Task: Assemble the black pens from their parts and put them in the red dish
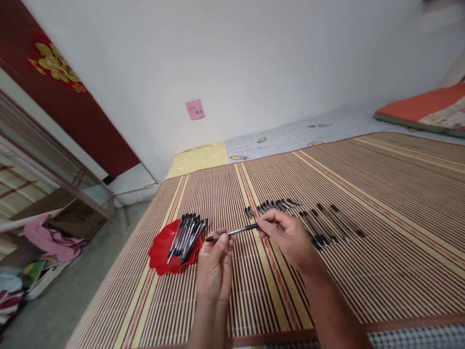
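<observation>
A black pen (236, 231) is held level between both hands above a striped bamboo mat (381, 218). My left hand (215, 264) pinches its left end, and my right hand (286, 235) pinches its right end. A red plate (160, 252) lies to the left, with several black pens (187, 235) stacked on it. Beyond my right hand, a row of several loose pens and caps (308, 215) lies on the mat.
The mat covers a bed that runs to a white wall with a pink sticky note (195, 109). An orange-edged pillow (425, 109) lies at the far right. Left of the bed, the floor (54, 300) holds clothes, boxes and a glass-fronted cabinet (43, 160).
</observation>
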### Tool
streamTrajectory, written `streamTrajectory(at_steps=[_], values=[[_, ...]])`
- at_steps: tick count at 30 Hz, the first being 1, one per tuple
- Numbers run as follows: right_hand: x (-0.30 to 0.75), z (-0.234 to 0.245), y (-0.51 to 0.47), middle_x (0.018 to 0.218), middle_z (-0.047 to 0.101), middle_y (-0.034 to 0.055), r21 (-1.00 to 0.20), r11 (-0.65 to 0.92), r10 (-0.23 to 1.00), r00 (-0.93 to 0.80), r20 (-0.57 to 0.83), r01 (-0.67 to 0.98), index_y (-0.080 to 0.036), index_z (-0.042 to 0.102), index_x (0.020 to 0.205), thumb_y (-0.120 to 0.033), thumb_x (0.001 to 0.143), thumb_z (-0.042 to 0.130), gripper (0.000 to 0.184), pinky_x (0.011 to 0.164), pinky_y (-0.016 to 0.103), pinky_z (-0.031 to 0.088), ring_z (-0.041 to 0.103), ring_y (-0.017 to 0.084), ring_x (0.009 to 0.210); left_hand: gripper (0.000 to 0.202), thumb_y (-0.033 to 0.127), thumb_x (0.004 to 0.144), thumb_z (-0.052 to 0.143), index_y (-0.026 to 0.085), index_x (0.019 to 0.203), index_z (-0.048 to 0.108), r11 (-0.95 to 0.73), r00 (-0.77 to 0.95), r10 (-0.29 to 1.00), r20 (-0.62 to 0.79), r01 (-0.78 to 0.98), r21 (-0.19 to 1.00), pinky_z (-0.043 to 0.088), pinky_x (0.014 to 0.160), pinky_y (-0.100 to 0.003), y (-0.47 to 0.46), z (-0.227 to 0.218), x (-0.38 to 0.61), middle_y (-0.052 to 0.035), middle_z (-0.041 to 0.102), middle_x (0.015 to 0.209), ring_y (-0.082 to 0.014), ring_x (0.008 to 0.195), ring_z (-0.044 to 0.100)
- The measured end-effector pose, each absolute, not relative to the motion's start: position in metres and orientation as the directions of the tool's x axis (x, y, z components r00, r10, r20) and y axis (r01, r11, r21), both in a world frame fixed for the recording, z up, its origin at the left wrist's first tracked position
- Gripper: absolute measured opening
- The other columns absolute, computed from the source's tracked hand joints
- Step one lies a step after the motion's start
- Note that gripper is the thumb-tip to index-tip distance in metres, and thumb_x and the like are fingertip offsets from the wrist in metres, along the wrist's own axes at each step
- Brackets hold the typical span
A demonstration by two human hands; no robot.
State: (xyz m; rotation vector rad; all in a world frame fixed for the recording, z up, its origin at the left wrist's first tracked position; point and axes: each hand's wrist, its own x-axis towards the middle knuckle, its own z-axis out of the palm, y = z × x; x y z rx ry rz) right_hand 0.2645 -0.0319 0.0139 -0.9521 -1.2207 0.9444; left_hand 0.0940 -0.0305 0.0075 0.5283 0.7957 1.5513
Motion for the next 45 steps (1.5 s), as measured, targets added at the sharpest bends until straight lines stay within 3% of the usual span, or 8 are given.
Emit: streamTrajectory(at_steps=[6, 14, 18, 22, 29, 33, 39, 45], values=[[0.265, 0.011, -0.032, 0.052, 0.052, -0.0027, -0.964, 0.263, 0.961, 0.078, 0.264, 0.026, -0.02, 0.055, 0.06, -0.048, 0.095, 0.052, 0.045, 0.048, 0.023, 0.04, 0.049, 0.011, 0.048, 0.028, 0.019, 0.061, 0.087, 0.016, 0.085, 0.072, -0.072, -0.137, 0.99, -0.012, -0.592, 0.803, 0.055, 0.08, -0.023, -0.033, 0.004, 0.094, -0.0024, 0.07, 0.088, -0.0116, 0.079, 0.067], [0.27, -0.001, -0.026, 0.071, 0.063, -0.0012, -0.968, 0.242, 0.97, -0.014, 0.242, 0.065, -0.021, 0.065, 0.098, -0.032, 0.09, 0.062, 0.014, 0.063, 0.025, 0.049, 0.061, 0.014, 0.066, 0.028, 0.013, 0.064, 0.086, 0.013, 0.088, 0.072, -0.053, -0.214, 0.971, -0.109, -0.635, 0.771, 0.055, 0.071, -0.019, -0.027, 0.002, 0.092, -0.0036, 0.068, 0.088, -0.0107, 0.074, 0.066], [0.269, -0.001, -0.025, 0.071, 0.063, -0.0012, -0.967, 0.253, 0.967, -0.03, 0.252, 0.03, -0.02, 0.063, 0.087, -0.031, 0.091, 0.061, 0.012, 0.062, 0.025, 0.049, 0.061, 0.013, 0.063, 0.029, 0.012, 0.061, 0.087, 0.013, 0.087, 0.074, -0.057, -0.217, 0.97, -0.111, -0.647, 0.76, 0.056, 0.071, -0.018, -0.029, 0.002, 0.096, -0.0053, 0.069, 0.091, -0.0109, 0.075, 0.065], [0.269, 0.004, -0.027, 0.06, 0.058, -0.0019, -0.977, 0.214, 0.976, -0.045, 0.213, 0.025, -0.019, 0.057, 0.068, -0.044, 0.094, 0.056, 0.036, 0.052, 0.024, 0.043, 0.053, 0.01, 0.05, 0.033, 0.018, 0.059, 0.09, 0.014, 0.089, 0.076, -0.063, -0.176, 0.982, -0.066, -0.638, 0.767, 0.056, 0.075, -0.02, -0.032, 0.003, 0.098, -0.0066, 0.07, 0.097, -0.0121, 0.08, 0.066], [0.269, -0.007, -0.024, 0.087, 0.073, 0.0099, -0.95, 0.078, 0.989, -0.093, 0.111, -0.301, -0.016, 0.069, 0.105, -0.065, 0.094, 0.042, 0.058, 0.061, 0.03, 0.052, 0.069, 0.018, 0.07, 0.036, 0.019, 0.056, 0.091, 0.014, 0.089, 0.076, -0.078, -0.217, 0.973, -0.078, -0.628, 0.774, 0.055, 0.069, -0.018, -0.029, 0.003, 0.091, -0.0053, 0.069, 0.093, -0.0091, 0.07, 0.063], [0.269, -0.009, -0.022, 0.095, 0.074, 0.0131, -0.913, 0.014, 0.984, -0.158, 0.086, -0.409, -0.016, 0.07, 0.11, -0.068, 0.095, 0.035, 0.064, 0.063, 0.031, 0.053, 0.071, 0.02, 0.075, 0.034, 0.015, 0.057, 0.09, 0.013, 0.088, 0.076, -0.083, -0.242, 0.965, -0.105, -0.654, 0.752, 0.055, 0.067, -0.016, -0.026, 0.003, 0.089, -0.0045, 0.068, 0.09, -0.0085, 0.069, 0.063], [0.263, -0.007, -0.022, 0.088, 0.073, 0.0061, -0.981, 0.11, 0.986, -0.108, 0.128, -0.158, -0.017, 0.067, 0.099, -0.041, 0.086, 0.067, 0.026, 0.067, 0.03, 0.053, 0.07, 0.017, 0.074, 0.027, 0.011, 0.06, 0.087, 0.012, 0.084, 0.076, -0.082, -0.278, 0.95, -0.144, -0.664, 0.743, 0.055, 0.065, -0.014, -0.025, 0.007, 0.09, -0.0047, 0.068, 0.089, -0.009, 0.071, 0.064], [0.258, 0.002, -0.028, 0.076, 0.061, -0.0016, -0.981, 0.192, 0.974, -0.123, 0.19, 0.003, -0.02, 0.061, 0.089, -0.031, 0.094, 0.055, 0.014, 0.067, 0.028, 0.05, 0.065, 0.014, 0.07, 0.032, 0.016, 0.058, 0.09, 0.012, 0.086, 0.076, -0.094, -0.27, 0.958, -0.102, -0.628, 0.773, 0.056, 0.066, -0.016, -0.025, 0.003, 0.088, -0.0049, 0.068, 0.092, -0.0087, 0.07, 0.063]])
